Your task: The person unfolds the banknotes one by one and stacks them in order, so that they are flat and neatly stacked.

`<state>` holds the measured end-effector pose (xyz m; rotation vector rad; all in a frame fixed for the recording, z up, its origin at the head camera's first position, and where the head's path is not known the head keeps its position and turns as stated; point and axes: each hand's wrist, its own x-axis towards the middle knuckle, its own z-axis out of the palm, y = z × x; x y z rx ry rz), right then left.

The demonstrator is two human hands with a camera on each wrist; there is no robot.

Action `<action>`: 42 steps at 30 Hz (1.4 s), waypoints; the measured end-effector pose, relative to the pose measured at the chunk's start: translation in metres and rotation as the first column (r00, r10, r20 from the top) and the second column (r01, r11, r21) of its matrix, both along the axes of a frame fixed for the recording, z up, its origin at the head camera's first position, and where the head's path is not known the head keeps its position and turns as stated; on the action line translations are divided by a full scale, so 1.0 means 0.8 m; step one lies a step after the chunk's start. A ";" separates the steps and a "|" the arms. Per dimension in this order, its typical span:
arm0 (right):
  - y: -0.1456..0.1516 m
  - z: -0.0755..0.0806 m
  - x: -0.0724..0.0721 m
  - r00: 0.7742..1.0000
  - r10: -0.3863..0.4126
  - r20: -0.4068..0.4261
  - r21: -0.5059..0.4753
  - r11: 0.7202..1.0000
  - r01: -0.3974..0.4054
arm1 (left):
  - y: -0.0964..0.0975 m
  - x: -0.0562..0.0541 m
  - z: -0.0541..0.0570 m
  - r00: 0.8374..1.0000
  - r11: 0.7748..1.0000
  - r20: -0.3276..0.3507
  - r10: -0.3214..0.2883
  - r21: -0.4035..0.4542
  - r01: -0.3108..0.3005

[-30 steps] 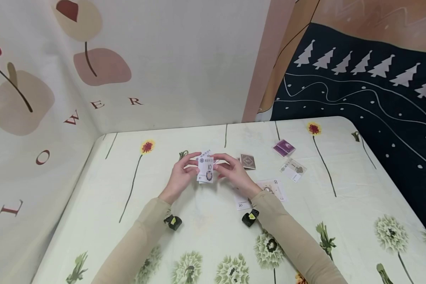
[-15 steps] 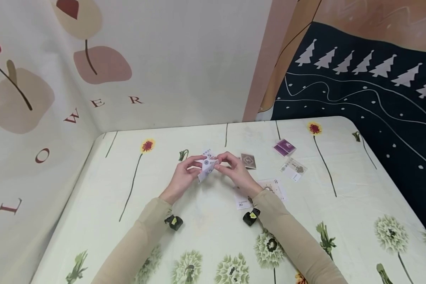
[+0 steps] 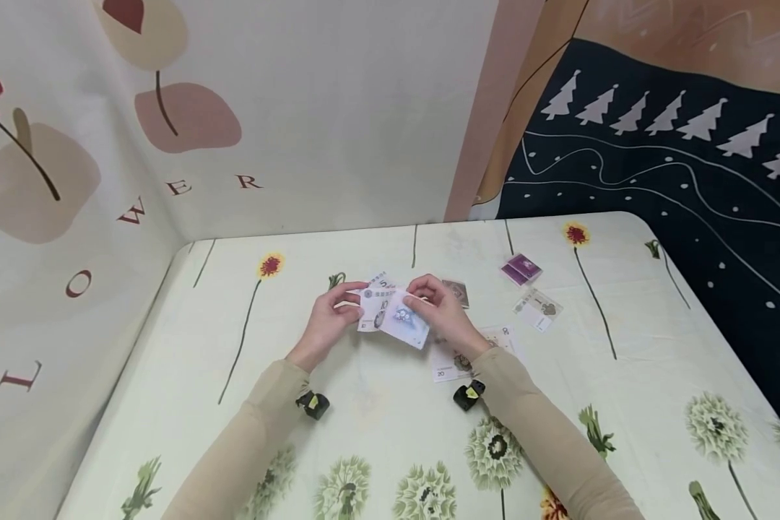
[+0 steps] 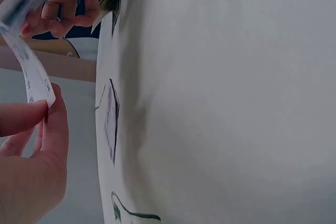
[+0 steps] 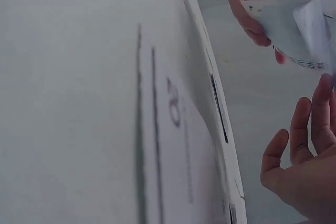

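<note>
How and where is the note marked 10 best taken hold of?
I'd pinch the note marked 10 at its left edge, coming from the person's left, where the left hand holds it. It is thin and lifted off the table, so both faces should be reachable; the blue-printed panel covers part of its right side.

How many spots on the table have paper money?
5: purple money at back right, pale money just nearer, 20 money nearest, brown money behind the right hand, 5 money beyond the held notes. More may be hidden.
</note>
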<state>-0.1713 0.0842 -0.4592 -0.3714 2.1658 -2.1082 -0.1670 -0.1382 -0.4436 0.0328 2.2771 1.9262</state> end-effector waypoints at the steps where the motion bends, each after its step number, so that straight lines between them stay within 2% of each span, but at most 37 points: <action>1: 0.002 0.000 0.000 1.000 -0.015 -0.010 0.016 1.000 0.015 | -0.001 0.000 0.000 1.000 1.000 -0.001 0.004 -0.003 -0.004; 5: 0.008 -0.001 -0.001 0.998 -0.045 -0.052 0.046 0.998 0.047 | -0.002 0.001 0.002 1.000 1.000 0.001 0.014 -0.009 -0.014; 8: 0.013 -0.001 -0.002 0.998 -0.044 -0.051 0.066 0.997 0.047 | 0.000 0.002 0.003 1.000 1.000 0.006 0.019 -0.006 -0.019; 15: 0.032 0.006 0.002 0.994 0.006 0.106 0.067 0.998 -0.013 | 0.003 0.000 -0.002 0.999 1.000 0.020 0.028 0.001 -0.028; 21: 0.050 0.009 0.009 0.987 0.047 0.151 0.064 0.996 -0.057 | 0.007 0.001 -0.005 0.999 0.999 0.021 0.035 0.000 -0.035; 31: 0.071 0.005 0.017 0.983 -0.078 0.163 0.138 0.989 0.056 | 0.018 0.002 -0.009 1.000 0.996 -0.010 -0.025 0.080 0.026; 33: 0.075 0.005 0.018 0.985 -0.068 0.161 0.123 0.991 0.048 | 0.021 0.002 -0.007 1.000 0.996 -0.005 -0.030 0.087 0.030; 35: 0.077 0.006 0.017 0.986 -0.063 0.156 0.123 0.991 0.044 | 0.025 0.007 0.004 0.999 0.996 -0.003 -0.033 0.079 0.033; 40: 0.084 0.008 0.018 0.987 -0.063 0.150 0.158 0.987 0.039 | 0.030 0.009 0.004 1.000 0.996 -0.002 -0.026 0.084 0.026; 42: 0.087 0.009 0.019 0.986 -0.067 0.150 0.170 0.985 0.041 | 0.031 0.007 -0.006 1.000 0.994 0.007 -0.026 0.103 0.026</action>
